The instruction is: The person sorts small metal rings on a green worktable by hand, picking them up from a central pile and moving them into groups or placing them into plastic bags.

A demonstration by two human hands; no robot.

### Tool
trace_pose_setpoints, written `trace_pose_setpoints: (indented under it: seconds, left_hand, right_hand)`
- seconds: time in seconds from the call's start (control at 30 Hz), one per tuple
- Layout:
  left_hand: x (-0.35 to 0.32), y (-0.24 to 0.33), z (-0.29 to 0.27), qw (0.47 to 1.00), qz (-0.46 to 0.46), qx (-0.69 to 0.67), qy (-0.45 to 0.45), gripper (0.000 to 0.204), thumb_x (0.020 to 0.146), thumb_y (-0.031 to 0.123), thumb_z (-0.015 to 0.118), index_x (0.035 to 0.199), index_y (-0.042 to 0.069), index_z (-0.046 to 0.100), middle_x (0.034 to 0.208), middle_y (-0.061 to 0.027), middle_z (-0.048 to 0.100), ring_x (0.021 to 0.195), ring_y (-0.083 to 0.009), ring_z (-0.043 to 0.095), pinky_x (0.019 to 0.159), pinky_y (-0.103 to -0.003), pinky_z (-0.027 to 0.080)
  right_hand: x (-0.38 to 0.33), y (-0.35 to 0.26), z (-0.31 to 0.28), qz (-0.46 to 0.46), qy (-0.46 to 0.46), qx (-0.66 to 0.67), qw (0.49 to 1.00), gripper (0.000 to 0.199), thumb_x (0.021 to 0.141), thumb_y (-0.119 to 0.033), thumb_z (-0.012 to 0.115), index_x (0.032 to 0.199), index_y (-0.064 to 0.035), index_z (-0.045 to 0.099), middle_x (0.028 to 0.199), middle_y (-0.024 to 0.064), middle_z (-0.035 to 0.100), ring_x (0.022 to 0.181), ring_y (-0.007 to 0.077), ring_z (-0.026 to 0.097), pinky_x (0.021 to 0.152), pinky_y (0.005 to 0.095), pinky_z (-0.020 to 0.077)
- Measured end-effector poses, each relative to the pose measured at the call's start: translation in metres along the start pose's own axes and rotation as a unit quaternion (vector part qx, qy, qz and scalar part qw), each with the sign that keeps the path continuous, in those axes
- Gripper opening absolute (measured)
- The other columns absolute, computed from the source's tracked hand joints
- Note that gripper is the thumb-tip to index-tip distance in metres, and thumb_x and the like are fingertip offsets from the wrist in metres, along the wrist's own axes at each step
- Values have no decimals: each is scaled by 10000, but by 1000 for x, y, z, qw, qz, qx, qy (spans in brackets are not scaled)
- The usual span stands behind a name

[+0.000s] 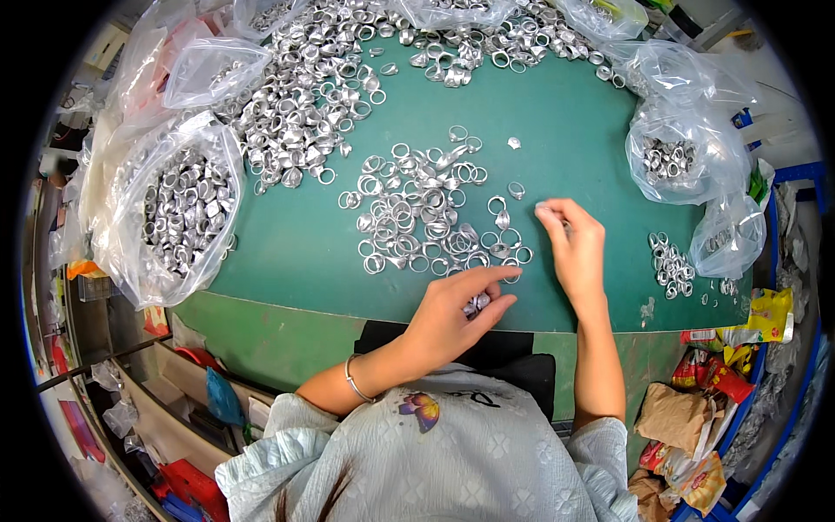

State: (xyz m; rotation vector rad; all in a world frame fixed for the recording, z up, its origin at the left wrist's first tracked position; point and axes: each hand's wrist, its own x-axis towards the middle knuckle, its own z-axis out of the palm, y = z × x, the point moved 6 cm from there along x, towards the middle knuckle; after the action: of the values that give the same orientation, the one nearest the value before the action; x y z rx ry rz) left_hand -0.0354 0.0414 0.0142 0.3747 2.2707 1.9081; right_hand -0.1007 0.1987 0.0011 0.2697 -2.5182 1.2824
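My left hand [452, 311] is curled at the table's near edge with several silver-coloured metal rings [476, 304] held in its palm. Its fingertips are close to the near side of a loose pile of similar rings [409, 217] in the middle of the green table. To the right of that pile, my right hand [576, 248] is above the tabletop, its thumb and fingers closed together. A small greyish bit shows between them, too little to name. A single ring [517, 190] lies just left of my right fingertips, and a small silver piece [514, 143] lies farther off.
A large heap of rings [300, 113] spreads across the far left of the green table [557, 104]. Clear plastic bags of rings stand at the left [187, 213] and right [670, 161]. A small ring group [671, 265] lies at the right. Packets [709, 374] sit below the right edge.
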Motion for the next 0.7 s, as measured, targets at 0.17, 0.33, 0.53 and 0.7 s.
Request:
trace_pose_setpoints:
  seconds: [0.17,0.33,0.53,0.7]
  left_hand:
    - [4,-3,-5,997,-17,-71,34,365,733,-38,620,1086,36,560,636,14,496,567,-41,426,522,-187,370]
    - [2,2,5,992,27,-116,35,335,718,-33,635,1044,19,578,658,2,521,607,-51,468,559,-191,391]
    - [-3,2,1,989,20,-133,54,246,730,-16,633,972,19,604,674,9,532,616,-47,471,561,-187,391]
    - [-7,3,1,990,-15,-134,27,217,754,-2,619,969,26,606,670,25,518,605,-31,440,537,-179,368]
  right_hand:
    - [-47,-9,10,313,-71,580,749,215,899,-201,485,924,1,555,566,-7,402,458,51,329,416,185,247]
    - [-74,-33,18,269,-75,577,768,214,869,-185,537,936,14,573,706,46,544,491,60,383,426,182,277]
    - [-80,-37,19,252,-58,592,763,197,868,-179,534,923,5,580,845,72,575,508,76,410,424,185,297]
    - [-66,-34,18,297,-51,738,604,250,877,-257,463,889,-29,564,914,119,525,483,145,413,366,195,306]
